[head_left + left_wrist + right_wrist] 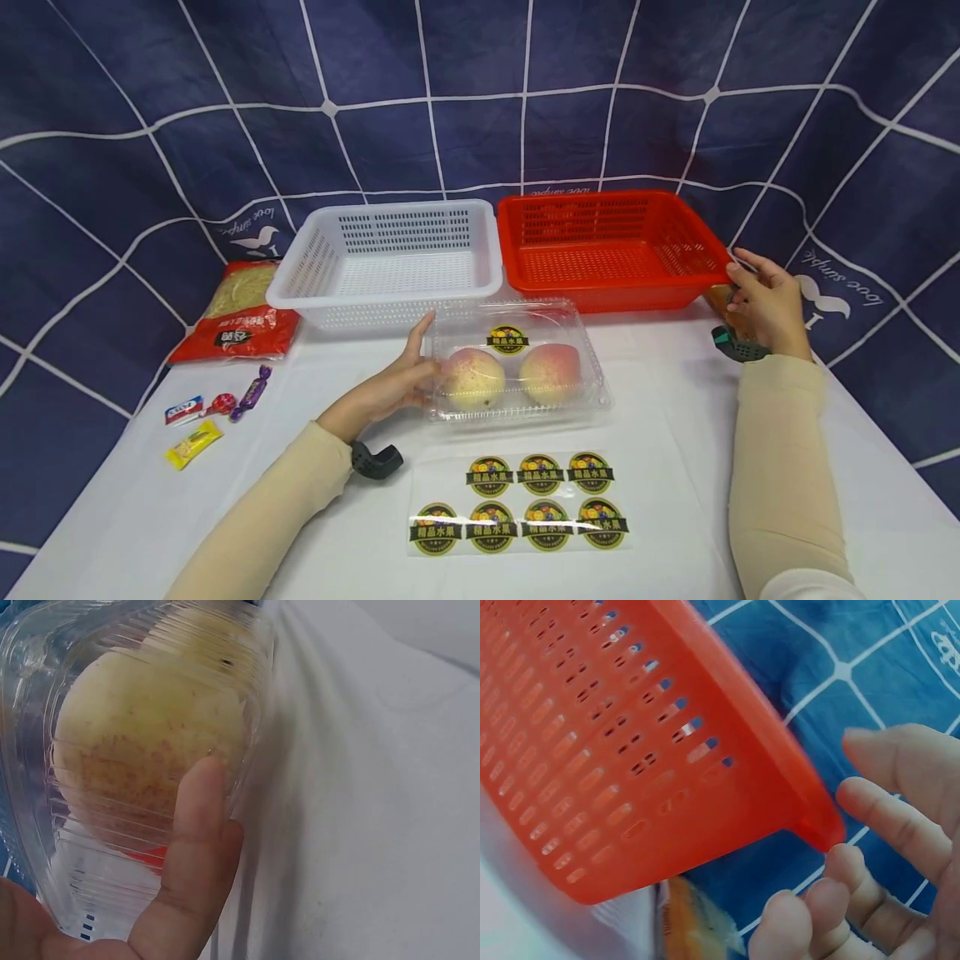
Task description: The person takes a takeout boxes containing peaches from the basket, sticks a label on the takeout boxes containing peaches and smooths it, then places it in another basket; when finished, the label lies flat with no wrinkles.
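A clear plastic clamshell box (517, 329) with a round black-and-gold label on its lid stands in the middle of the table. Two pink-and-yellow peaches (474, 379) lie inside it. My left hand (393, 383) touches the box's left side, thumb spread upward; in the left wrist view a finger (196, 825) lies straight along the plastic wall by a peach (142, 750). My right hand (772, 304) is at the right front corner of the red basket (600, 293). Its fingers are loosely bent and spread near the rim (817, 817), gripping nothing that I can see.
Left of the red basket stands a white basket (390, 312). A red food packet (243, 325) and several wrapped candies (193, 444) lie at the left. A sheet of round stickers (517, 504) lies in front of the box. An orange-brown packet (686, 919) is partly hidden behind my right hand.
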Demonstrator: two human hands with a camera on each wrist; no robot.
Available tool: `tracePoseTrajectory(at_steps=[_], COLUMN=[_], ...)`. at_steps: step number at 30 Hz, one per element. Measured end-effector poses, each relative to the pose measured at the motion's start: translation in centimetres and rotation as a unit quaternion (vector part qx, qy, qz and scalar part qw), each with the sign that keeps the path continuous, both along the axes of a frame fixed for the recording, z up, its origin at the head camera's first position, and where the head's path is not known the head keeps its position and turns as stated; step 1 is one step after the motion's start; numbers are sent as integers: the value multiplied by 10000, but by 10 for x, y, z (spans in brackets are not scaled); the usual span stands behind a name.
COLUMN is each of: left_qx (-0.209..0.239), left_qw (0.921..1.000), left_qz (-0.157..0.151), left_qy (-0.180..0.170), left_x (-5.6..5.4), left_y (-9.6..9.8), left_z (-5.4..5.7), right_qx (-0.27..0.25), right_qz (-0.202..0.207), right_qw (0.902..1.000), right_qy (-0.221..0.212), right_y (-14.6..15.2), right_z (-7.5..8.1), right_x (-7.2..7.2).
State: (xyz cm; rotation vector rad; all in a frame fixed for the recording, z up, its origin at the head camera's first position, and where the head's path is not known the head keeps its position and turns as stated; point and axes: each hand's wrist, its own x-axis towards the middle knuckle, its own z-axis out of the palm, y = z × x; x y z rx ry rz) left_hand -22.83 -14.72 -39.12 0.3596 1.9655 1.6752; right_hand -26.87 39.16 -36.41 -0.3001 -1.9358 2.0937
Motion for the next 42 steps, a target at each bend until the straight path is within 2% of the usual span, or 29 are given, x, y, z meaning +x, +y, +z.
tracePoseTrajectory(at_steps=[5,11,17,21,25,31,38,42], left_qx=[-56,-85,-249,-266,-182,20,320,483], left_qw=[9999,9995,9990,9989,9987,9973,9951,9928], left_qz=[101,251,210,162,221,432,715,878], left_qy=[119,172,308,349,414,587,610,662], left_x=[6,17,22,21,16,4,-16,-30], left_y=[0,2,6,10,16,23,40,54], left_z=[3,11,29,45,61,81,98,103], right_qx=[-77,-338,-338,-395,-472,-459,-588,-690], right_qz=[-10,-15,-15,-14,14,0,10,48], right_qw=[9983,9977,9973,9971,9972,9971,9967,9965], right_qy=[-583,-583,-644,-643,-579,-604,-555,-472], right_y=[-3,-4,-4,-4,-3,-5,-5,-5], right_z=[-5,-4,-4,-4,-5,-4,-4,-5], right_x=[-3,-5,-6,-6,-6,-7,-7,-7])
